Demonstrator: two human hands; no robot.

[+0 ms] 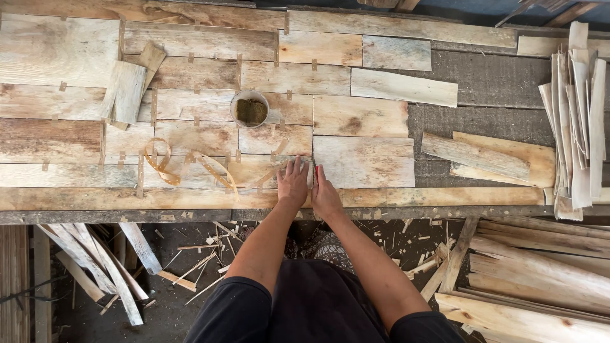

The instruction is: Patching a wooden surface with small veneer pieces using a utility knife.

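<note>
where two veneer sheets [362, 162] meet at lower centre, left hand [293, 182] and right hand [325, 194] press flat, fingers spread, holding nothing; keep the seam tight.

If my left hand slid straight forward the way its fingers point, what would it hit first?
Likely nothing soon: the left hand points up across flat veneer sheets. The small round cup sits slightly left of that line, so it may just miss.

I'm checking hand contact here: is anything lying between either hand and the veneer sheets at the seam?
Nothing visible does. The left hand lies flat on the veneer sheet left of the seam, the right hand at the edge of the veneer piece right of it. The tape strips and cup sit off to the left.
</note>
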